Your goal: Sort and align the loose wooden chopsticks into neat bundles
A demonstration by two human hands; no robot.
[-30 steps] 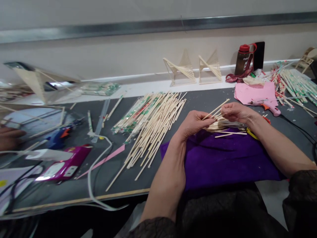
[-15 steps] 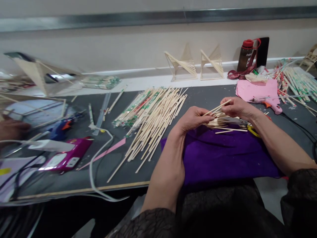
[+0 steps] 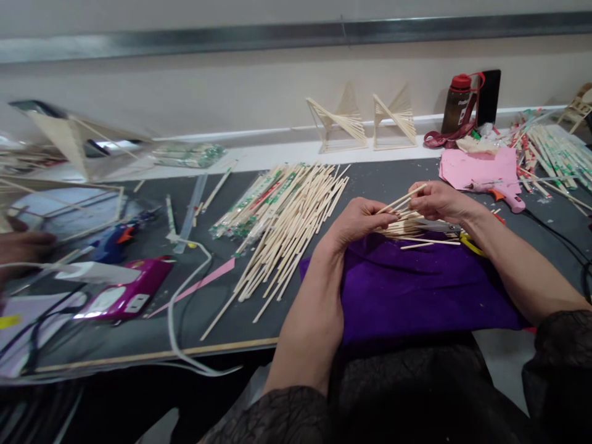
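Thin wooden sticks (image 3: 401, 198) are pinched between my two hands above the far edge of a purple cloth (image 3: 416, 290). My left hand (image 3: 363, 220) is closed on their lower left ends, and my right hand (image 3: 435, 200) grips them near the upper right. Beneath the hands lies a small pile of cut sticks (image 3: 407, 231), with scissors (image 3: 441, 227) partly hidden by my right hand; their yellow handle shows beside my right wrist. A large spread of loose sticks (image 3: 296, 228) lies left of my left arm, next to sticks in plastic wrappers (image 3: 250, 200).
Two twisted stick models (image 3: 340, 123) stand by the wall. At right are a bottle (image 3: 457, 108), pink paper (image 3: 478, 166), a pink glue gun (image 3: 504, 192) and wrapped sticks. At left are a magenta box (image 3: 132, 290), a white cable, a blue glue gun (image 3: 113, 245) and another person's hand (image 3: 25, 243).
My hands have barely moved and still hold the sticks, which are slightly further apart at their upper ends. The other person's hand at far left has shifted slightly.
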